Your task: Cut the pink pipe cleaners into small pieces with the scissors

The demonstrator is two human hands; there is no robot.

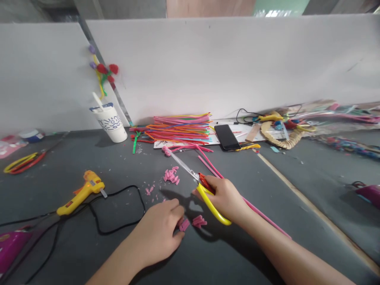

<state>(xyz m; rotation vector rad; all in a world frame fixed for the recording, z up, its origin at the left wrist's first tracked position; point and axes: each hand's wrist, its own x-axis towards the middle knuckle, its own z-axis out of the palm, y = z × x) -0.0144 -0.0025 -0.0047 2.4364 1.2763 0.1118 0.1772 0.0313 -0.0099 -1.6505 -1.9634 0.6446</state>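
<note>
My right hand (228, 198) is closed around the yellow and orange handles of a pair of scissors (184, 165). The metal blades lie together and point away to the far left, the tips near a small pink bundle (166, 151). Down at the tabletop, my left hand (162, 227) has its fingers curled, with short pink pipe cleaner pieces (184, 225) between thumb and fingers. Just right of them lies another small group of cut pink pieces (199, 221). A larger pile of pink pieces (171, 175) sits left of the blades. Long pink pipe cleaners (267, 219) run under my right forearm.
Bundled coloured pipe cleaners (181, 128) lie along the white partition (208, 71), beside a black phone (227, 137). A white cup (111, 124) stands left. A yellow glue gun (81, 192) and its black cable lie at left, with other scissors (25, 162) beyond.
</note>
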